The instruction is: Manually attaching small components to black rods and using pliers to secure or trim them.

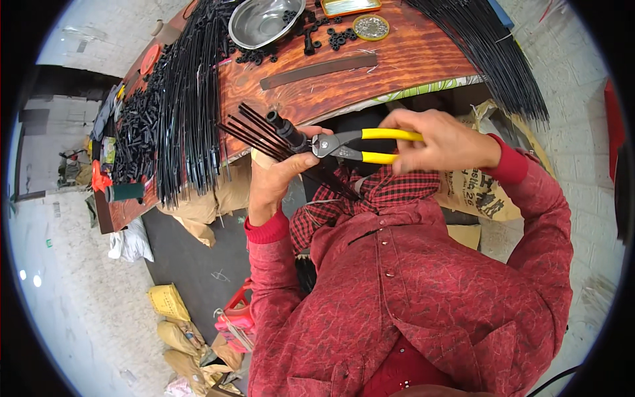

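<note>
My left hand point(274, 173) is closed round several thin black rods point(254, 137) and a black tubular fitting point(284, 129) with a hollow end. The rods run slantwise from the table edge down toward my lap. My right hand point(440, 140) grips a pair of pliers point(344, 144) by its yellow handles, which stand apart. The dark jaws of the pliers meet the fitting beside my left thumb, with a small bit of pale wire or metal at their tip. What exactly the jaws pinch is too small to tell.
On the wooden table point(403, 53) lie a flat dark strip point(317, 71), a metal bowl point(264, 23), a round dish of small metal pieces point(371, 27) and small black fittings point(338, 40). Long black rods point(188, 106) hang over the left edge; more rods point(493, 59) lie at the right.
</note>
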Demonstrator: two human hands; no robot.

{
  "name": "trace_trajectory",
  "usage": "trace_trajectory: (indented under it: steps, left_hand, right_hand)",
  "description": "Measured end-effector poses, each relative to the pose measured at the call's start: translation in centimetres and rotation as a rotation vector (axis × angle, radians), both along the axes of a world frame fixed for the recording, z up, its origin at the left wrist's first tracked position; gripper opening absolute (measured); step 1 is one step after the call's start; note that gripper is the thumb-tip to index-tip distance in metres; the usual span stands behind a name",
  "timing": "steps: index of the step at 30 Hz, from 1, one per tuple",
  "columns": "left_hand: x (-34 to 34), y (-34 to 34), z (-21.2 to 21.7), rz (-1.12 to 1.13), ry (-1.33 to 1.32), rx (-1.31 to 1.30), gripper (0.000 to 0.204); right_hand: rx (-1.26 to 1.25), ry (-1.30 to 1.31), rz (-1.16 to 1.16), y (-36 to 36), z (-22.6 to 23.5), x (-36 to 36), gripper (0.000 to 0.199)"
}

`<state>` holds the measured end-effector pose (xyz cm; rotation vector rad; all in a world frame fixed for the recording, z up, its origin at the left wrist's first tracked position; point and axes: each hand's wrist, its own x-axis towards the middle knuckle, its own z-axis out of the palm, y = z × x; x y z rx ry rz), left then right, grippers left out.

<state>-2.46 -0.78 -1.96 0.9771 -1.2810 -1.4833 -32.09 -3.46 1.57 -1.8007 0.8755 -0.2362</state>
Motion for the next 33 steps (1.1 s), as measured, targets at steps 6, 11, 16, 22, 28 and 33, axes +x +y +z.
trace_trajectory:
  steps: [6, 11, 16, 22, 28, 33]
  left_hand:
    - [-0.6, -0.1, 0.0, 0.084, 0.003, -0.024, 0.042]
    - [-0.2, -0.2, -0.2, 0.019, -0.031, -0.056, 0.051]
    - [-0.8, -0.2, 0.3, -0.003, -0.006, -0.003, 0.049]
    - [-1.0, -0.2, -0.1, 0.026, 0.012, -0.029, 0.041]
    - [-1.0, -0.1, -0.4, 0.037, 0.049, -0.017, 0.043]
    - [-0.8, 0.0, -0.8, 0.037, 0.072, -0.021, 0.046]
  right_hand:
    - [-0.790, 0.064, -0.024, 1.4, -0.4, 0.7, 0.047]
    - [1.069, -0.286, 0.227, -0.7, -1.5, -0.3, 0.045]
    - [0.718, -0.112, 0.220, -0.8, -0.2, 0.0, 0.043]
    - [0.550, -0.188, 0.153, -1.9, 0.1, 0.1, 0.044]
    - [0.662, -0.188, 0.167, -2.2, 0.8, 0.2, 0.047]
    - [0.678, -0.155, 0.170, -2.4, 0.3, 0.3, 0.048]
